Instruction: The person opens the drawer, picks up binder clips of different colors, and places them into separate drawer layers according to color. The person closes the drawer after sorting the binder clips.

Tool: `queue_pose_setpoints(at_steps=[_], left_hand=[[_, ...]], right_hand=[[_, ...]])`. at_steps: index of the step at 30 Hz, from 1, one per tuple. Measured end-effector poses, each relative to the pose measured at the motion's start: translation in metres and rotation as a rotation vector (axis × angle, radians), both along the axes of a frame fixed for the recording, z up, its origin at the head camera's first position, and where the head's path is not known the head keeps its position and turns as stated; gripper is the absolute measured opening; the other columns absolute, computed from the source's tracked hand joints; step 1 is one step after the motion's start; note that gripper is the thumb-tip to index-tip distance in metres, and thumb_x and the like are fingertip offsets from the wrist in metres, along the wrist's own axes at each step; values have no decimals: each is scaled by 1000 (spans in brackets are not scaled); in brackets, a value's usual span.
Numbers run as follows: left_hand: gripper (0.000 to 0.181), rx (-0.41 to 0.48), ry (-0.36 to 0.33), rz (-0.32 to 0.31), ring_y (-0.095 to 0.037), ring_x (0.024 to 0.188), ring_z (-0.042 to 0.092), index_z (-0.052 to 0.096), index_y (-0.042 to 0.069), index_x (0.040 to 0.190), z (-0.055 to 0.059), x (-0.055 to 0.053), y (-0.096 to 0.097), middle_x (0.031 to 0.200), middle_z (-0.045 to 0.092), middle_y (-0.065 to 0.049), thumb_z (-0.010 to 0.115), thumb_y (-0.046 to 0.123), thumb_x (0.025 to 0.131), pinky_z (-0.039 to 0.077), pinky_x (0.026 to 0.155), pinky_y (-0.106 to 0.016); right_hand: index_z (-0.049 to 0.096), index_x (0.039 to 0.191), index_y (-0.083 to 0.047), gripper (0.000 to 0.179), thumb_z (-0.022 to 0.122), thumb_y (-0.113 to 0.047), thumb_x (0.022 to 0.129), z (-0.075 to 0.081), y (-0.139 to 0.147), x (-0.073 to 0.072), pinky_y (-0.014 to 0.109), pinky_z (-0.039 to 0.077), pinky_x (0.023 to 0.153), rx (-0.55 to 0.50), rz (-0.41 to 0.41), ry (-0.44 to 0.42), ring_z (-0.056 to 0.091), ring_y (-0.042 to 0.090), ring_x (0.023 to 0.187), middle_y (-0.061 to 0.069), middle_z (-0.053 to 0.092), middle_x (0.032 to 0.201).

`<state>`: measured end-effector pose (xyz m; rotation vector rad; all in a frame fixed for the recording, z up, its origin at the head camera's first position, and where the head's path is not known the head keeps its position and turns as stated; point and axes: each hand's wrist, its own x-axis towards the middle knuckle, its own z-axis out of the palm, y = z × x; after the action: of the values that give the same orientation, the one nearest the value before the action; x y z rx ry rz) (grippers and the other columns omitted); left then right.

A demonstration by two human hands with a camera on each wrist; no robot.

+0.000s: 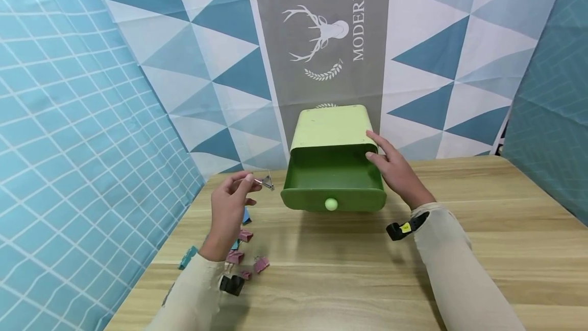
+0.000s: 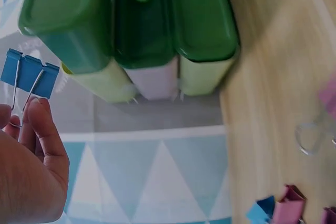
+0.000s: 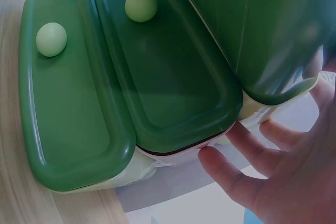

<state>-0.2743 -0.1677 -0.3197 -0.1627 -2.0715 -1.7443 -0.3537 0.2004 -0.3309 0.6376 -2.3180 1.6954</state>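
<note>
My left hand [image 1: 231, 203] pinches a blue binder clip [image 2: 30, 73] by its wire handles, out to the left of a small drawer cabinet [image 1: 335, 124]. The clip's blue body points away from the fingertips in the left wrist view. Pulled out toward me, the cabinet's top drawer [image 1: 332, 200] shows its green inside and a round pale knob. My right hand [image 1: 397, 172] rests with spread fingers on the cabinet's right side, near the top edge. Two lower drawers, a dark one [image 3: 173, 77] and a lighter green one [image 3: 79, 103], stand closed beneath.
Several pink binder clips [image 1: 261, 264] and a few blue ones [image 1: 246, 216] lie on the wooden table [image 1: 331, 285], left of the cabinet and partly behind my left forearm. A teal clip [image 1: 187, 258] lies farther left. Patterned cloth [image 1: 427, 65] hangs behind the cabinet.
</note>
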Motion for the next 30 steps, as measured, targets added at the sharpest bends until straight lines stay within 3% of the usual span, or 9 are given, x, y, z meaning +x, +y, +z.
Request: queue_pose_setpoints(at_steps=[9,14,30], left_hand=[[42,-9,58,-66,-22,100,68,62,6,123,17,7,19,111,70,-11,63,40,99,57,72,-36],[33,16,63,-71,-22,98,69,64,9,119,19,4,23,108,71,-9,64,35,99,56,70,-34],[31,35,76,-154,-25,97,69,65,8,118,21,0,41,107,72,-12,67,32,98,57,69,-34]], right_hand=[[24,160,-32,56,45,-30,108,0,0,0,63,23,113,2,3,-1,15,26,151,-10,13,165],[23,160,-31,57,45,-28,108,1,-1,0,63,22,113,-1,5,-12,13,26,151,-7,12,166],[23,160,-32,57,46,-34,108,0,0,-1,62,22,114,-2,2,-15,10,23,152,-9,13,165]])
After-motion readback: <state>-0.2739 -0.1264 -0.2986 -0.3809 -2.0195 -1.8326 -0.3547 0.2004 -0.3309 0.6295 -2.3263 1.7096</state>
